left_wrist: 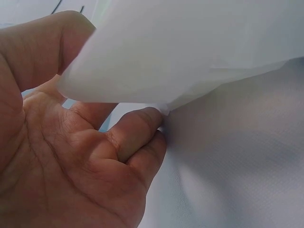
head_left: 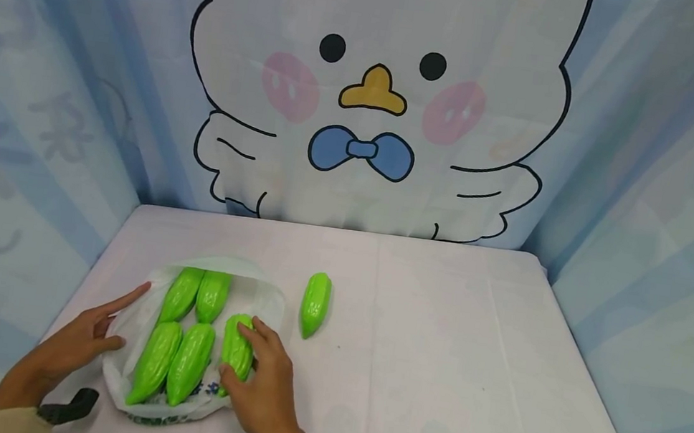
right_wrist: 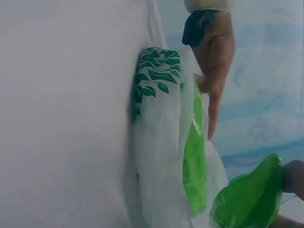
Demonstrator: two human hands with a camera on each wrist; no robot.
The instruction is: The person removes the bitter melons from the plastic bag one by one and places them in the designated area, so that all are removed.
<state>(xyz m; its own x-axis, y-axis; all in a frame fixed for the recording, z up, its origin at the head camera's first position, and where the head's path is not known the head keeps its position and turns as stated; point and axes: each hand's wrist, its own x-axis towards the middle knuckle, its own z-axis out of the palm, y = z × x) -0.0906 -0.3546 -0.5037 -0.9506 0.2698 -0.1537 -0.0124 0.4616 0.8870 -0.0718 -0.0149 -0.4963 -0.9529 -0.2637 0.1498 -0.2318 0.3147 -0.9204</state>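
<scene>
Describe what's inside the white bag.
Four green vegetables lie inside the white bag; the right hand holds a fifth one at the bag's right side. Whatever lies beneath them is covered.

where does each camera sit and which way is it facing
Head: worn on the head, facing forward and down over the table; the left hand, right hand and sleeve ends show.
Left wrist: worn there, facing past the left hand to the white bag; only that hand shows.
Right wrist: worn there, picture turned sideways, facing across the white bag toward the left hand; right fingertips show at lower right.
Shared: head and right wrist both show the left hand, the white bag and the green piece the right hand grips.
</scene>
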